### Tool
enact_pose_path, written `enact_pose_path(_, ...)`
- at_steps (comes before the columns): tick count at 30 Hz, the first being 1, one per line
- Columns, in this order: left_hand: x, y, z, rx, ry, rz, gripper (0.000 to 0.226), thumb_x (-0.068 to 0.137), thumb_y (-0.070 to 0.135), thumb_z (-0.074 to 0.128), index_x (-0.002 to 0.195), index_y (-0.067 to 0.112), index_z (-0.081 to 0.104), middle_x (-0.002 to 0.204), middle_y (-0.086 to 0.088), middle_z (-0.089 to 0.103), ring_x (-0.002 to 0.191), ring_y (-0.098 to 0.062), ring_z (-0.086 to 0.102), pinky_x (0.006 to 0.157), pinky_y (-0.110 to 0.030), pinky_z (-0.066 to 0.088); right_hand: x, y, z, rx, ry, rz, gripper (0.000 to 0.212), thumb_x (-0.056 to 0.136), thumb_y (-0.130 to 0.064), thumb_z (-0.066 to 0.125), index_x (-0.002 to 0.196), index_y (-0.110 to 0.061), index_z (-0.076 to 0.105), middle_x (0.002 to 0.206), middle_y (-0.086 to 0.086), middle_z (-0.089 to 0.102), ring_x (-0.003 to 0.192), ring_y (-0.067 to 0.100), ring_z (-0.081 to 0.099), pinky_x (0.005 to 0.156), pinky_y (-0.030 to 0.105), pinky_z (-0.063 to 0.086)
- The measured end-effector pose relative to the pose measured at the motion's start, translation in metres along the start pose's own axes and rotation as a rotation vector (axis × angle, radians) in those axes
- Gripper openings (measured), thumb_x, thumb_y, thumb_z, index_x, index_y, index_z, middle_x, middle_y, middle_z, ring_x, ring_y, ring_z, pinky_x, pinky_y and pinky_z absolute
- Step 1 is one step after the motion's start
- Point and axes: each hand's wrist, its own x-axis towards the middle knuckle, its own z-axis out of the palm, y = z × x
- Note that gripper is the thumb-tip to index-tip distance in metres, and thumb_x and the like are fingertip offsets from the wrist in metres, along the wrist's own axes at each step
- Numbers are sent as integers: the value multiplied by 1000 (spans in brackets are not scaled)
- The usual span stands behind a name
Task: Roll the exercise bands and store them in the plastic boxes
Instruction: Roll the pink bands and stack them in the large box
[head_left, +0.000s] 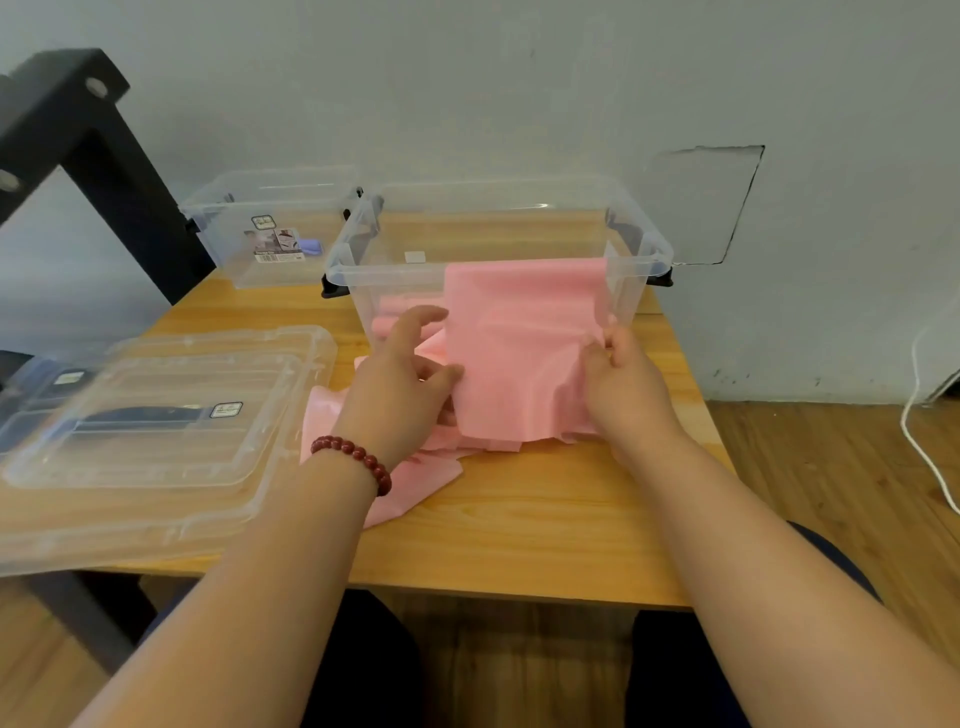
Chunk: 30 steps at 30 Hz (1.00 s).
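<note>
On the wooden table (519, 545) by a grey wall (519, 78), the pink exercise band (519, 338) hangs over the clear plastic box (358, 244) rim onto the tabletop. The right hand (628, 379) pinches its right edge. The left hand (400, 395) touches the left edge, but I cannot tell its grip.

Left hand (410, 376), right hand (626, 376) on pink band (519, 332)

arms outstretched, left grip (405, 384) and right grip (626, 382) pinched
</note>
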Motion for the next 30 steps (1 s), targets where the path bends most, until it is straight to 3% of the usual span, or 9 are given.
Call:
enact_pose_path(5, -15, -5, 5, -282, -75, -86, 10, 92, 13, 63, 100, 17, 68, 81, -4, 71, 74, -15, 72, 63, -22, 56, -12, 7, 6, 245, -58, 121, 35, 91, -28, 60, 123, -35, 48, 98, -28, 61, 97, 16, 63, 89, 48, 54)
enact_pose_path(9, -20, -14, 7, -20, -129, -41, 22, 86, 29, 71, 107, 29, 68, 92, 11, 68, 82, -5, 64, 75, -17, 49, -21, 10, 2, 374, -122, 174, 70, 84, 6, 57, 132, -42, 42, 103, 6, 67, 93, 23, 68, 68, 42, 61)
enact_pose_path(11, -23, -14, 12, 77, -114, -48, 36, 85, 38, 70, 120, 31, 61, 96, 13, 63, 84, -2, 58, 69, -11, 47, -26, 10, 1, 374, -97, 158, 56, 87, 9, 55, 126, -31, 54, 106, 9, 62, 90, 23, 68, 61, 30, 59)
enact_pose_path(13, -25, -12, 19, 149, -75, -41, 45, 85, 42, 70, 126, 30, 57, 95, 10, 58, 86, -9, 59, 77, -21, 53, -30, 10, 0, 307, -77, 133, 29, 90, 6, 55, 100, -19, 68, 109, 10, 63, 81, 22, 70, 63, 25, 58)
enact_pose_path(16, -24, -14, 25, 206, 3, 3, 29, 92, 25, 61, 121, 26, 60, 95, 3, 61, 83, -15, 58, 82, -30, 55, -32, 14, -5, 261, -80, 133, 25, 92, 1, 56, 83, -17, 70, 99, 5, 68, 64, 15, 70, 63, 22, 56)
enact_pose_path(18, -25, -13, 23, 124, 82, 9, 23, 96, 17, 53, 115, 26, 63, 94, 4, 60, 75, -7, 55, 70, -10, 49, -33, 16, -9, 248, -78, 134, 22, 92, -2, 57, 85, -18, 71, 95, 3, 69, 63, 15, 69, 58, 22, 53)
enact_pose_path(21, -28, -13, 15, -16, 106, 0, 20, 98, 17, 49, 100, 28, 65, 85, 1, 64, 75, -12, 60, 72, -18, 51, -32, 19, -13, 251, -78, 127, 18, 91, -1, 59, 91, -14, 71, 78, 2, 70, 56, 12, 63, 59, 23, 49)
enact_pose_path(25, -33, -11, 9, -101, -73, -84, 27, 100, 12, 46, 97, 26, 69, 73, -2, 61, 57, -6, 56, 51, -10, 46, -32, 22, -12, 231, -64, 119, 18, 90, -1, 61, 88, -15, 71, 67, -2, 68, 52, 6, 58, 59, 19, 46)
enact_pose_path(30, -34, -17, -3, 14, -186, -59, 28, 88, 20, 68, 114, 30, 66, 89, 11, 59, 72, 2, 57, 65, -7, 43, -35, 18, -17, 333, -199, 187, 27, 81, 0, 71, 106, -10, 69, 87, 14, 72, 71, 15, 69, 67, 21, 53)
